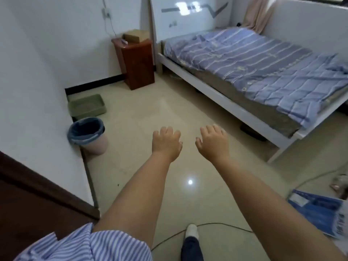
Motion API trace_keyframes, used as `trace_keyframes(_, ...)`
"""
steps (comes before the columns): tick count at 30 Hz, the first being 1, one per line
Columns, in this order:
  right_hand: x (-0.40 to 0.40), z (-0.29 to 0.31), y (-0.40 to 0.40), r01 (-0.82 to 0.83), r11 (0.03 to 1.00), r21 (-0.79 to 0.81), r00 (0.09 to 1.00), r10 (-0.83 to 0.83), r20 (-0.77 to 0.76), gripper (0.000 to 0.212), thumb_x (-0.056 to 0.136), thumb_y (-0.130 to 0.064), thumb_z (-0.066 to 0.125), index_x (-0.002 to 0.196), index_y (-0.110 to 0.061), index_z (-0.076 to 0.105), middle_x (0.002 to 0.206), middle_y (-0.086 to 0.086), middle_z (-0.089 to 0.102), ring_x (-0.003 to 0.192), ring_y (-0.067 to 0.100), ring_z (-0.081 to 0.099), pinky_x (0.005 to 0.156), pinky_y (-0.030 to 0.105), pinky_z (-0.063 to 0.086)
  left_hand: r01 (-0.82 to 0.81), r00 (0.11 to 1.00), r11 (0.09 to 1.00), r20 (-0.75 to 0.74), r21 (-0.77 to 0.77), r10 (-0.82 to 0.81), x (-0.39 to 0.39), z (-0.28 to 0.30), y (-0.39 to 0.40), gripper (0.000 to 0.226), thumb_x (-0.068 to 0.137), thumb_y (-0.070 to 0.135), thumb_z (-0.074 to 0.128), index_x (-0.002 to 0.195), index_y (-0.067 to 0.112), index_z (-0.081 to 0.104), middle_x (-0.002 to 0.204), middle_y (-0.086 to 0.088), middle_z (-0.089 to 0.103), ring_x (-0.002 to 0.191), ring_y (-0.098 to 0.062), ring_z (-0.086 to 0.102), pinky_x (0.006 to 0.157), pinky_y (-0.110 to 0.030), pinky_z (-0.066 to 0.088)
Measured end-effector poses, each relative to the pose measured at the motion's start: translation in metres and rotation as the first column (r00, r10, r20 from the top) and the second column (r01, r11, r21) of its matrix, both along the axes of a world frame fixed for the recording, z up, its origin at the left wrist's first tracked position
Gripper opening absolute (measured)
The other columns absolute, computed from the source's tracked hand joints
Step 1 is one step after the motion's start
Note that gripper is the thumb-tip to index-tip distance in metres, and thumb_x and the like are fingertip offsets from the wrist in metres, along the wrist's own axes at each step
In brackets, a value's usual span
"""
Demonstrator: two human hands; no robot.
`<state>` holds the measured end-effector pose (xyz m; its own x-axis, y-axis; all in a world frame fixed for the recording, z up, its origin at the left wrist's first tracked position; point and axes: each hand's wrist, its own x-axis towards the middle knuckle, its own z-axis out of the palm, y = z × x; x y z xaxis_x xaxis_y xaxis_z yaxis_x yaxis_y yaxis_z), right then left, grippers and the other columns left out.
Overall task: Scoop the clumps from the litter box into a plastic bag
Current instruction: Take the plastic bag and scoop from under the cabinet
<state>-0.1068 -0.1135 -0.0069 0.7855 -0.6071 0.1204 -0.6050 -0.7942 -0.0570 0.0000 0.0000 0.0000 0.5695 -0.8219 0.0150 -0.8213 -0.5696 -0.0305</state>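
- Here, a person stands in a bedroom with both bare arms stretched forward over a pale tiled floor.
- The left hand and right hand float side by side at the centre of the frame, palms down, fingers relaxed and spread, holding nothing.
- The litter box, a low green tray, sits on the floor at middle left, against the white wall; its contents are too blurred to make out.
- Just below it in the frame stands a pink bin lined with a blue plastic bag, near the litter box but apart from it.
- No scoop is visible anywhere.
- The step in hand looks like the approach: walk toward the left wall and crouch between box and bin, so clumps travel only a short way to the bag. Finding a scoop comes first.
- A thin cable crosses the floor by the feet at the bottom; step over it.
- Count: two hands, one litter box, one lined bin, one bed at upper right, one wooden nightstand at top centre.
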Motion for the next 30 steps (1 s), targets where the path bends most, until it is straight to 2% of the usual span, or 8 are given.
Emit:
trace_keyframes(6,0.059,-0.07,-0.058,0.045,0.991,0.13,0.989,-0.026,-0.143,0.05,0.093,-0.037,0.04,0.135,-0.011,0.043,0.137,0.014,0.046,0.126,0.033,0.04,0.101,0.042,0.032,-0.047,0.995,0.992,-0.082,0.12,0.057,0.066,-0.065,-0.058,0.044,0.098,0.042,0.03,0.136,0.02,0.035,0.146,-0.006,0.029,0.134,-0.025,0.026,0.101,-0.039,0.028)
trace_keyframes(11,0.135,-0.097,-0.114,0.067,0.964,0.257,0.976,-0.01,-0.219,0.051,0.074,-0.04,0.04,0.098,-0.008,0.071,0.1,0.016,0.07,0.088,0.035,0.067,0.072,0.043,0.053,-0.101,0.974,0.969,-0.175,0.224,0.142,0.129,-0.088,-0.108,0.047,0.099,0.043,0.028,0.141,0.022,0.029,0.152,-0.005,0.021,0.14,-0.023,0.016,0.107,-0.04,0.022)
trace_keyframes(14,0.192,-0.099,-0.146,-0.001,0.968,0.249,0.971,0.06,-0.232,0.043,0.072,-0.039,0.057,0.099,-0.008,0.071,0.102,0.017,0.07,0.091,0.035,0.067,0.073,0.044,0.054,-0.138,0.965,0.966,-0.19,0.218,0.181,0.182,-0.086,-0.136,0.048,0.099,0.042,0.028,0.142,0.022,0.029,0.152,-0.004,0.021,0.14,-0.023,0.015,0.108,-0.041,0.02)
trace_keyframes(16,0.236,-0.1,-0.168,-0.045,0.968,0.247,0.969,0.102,-0.224,0.043,0.074,-0.039,0.054,0.1,-0.009,0.071,0.102,0.017,0.07,0.091,0.036,0.068,0.073,0.045,0.054,-0.19,0.954,0.96,-0.191,0.205,0.229,0.225,-0.081,-0.154,0.048,0.099,0.042,0.028,0.142,0.022,0.028,0.153,-0.004,0.02,0.141,-0.023,0.015,0.109,-0.041,0.02)
trace_keyframes(19,0.319,-0.089,-0.2,-0.097,0.962,0.254,0.968,0.151,-0.201,0.055,0.081,-0.04,0.033,0.11,-0.008,0.067,0.113,0.019,0.066,0.102,0.037,0.063,0.083,0.048,0.051,-0.264,0.934,0.945,-0.196,0.191,0.3,0.305,-0.079,-0.182,0.049,0.099,0.042,0.027,0.144,0.021,0.026,0.154,-0.005,0.017,0.142,-0.024,0.012,0.111,-0.042,0.018)
trace_keyframes(21,0.383,-0.083,-0.224,-0.136,0.965,0.224,0.968,0.177,-0.177,0.052,0.091,-0.039,0.035,0.132,-0.01,0.05,0.138,0.018,0.048,0.127,0.035,0.045,0.103,0.048,0.036,-0.288,0.931,0.943,-0.181,0.168,0.317,0.366,-0.075,-0.201,0.05,0.099,0.042,0.027,0.144,0.02,0.025,0.154,-0.006,0.017,0.142,-0.024,0.013,0.111,-0.043,0.018)
trace_keyframes(23,0.448,-0.077,-0.25,-0.183,0.96,0.212,0.957,0.223,-0.187,0.054,0.096,-0.039,0.034,0.144,-0.014,0.031,0.151,0.012,0.029,0.14,0.03,0.025,0.113,0.045,0.021,-0.313,0.931,0.94,-0.15,0.135,0.331,0.43,-0.069,-0.22,0.049,0.099,0.041,0.029,0.142,0.019,0.027,0.153,-0.006,0.02,0.14,-0.024,0.015,0.109,-0.042,0.021)
trace_keyframes(30,0.662,-0.046,-0.323,-0.2,0.967,0.157,0.968,0.219,-0.12,0.054,0.098,-0.042,0.028,0.146,-0.016,0.024,0.154,0.007,0.024,0.142,0.026,0.019,0.115,0.04,0.019,-0.322,0.938,0.941,-0.098,0.107,0.332,0.637,-0.044,-0.291,0.047,0.098,0.04,0.031,0.139,0.017,0.033,0.145,-0.006,0.031,0.133,-0.024,0.027,0.102,-0.039,0.027)
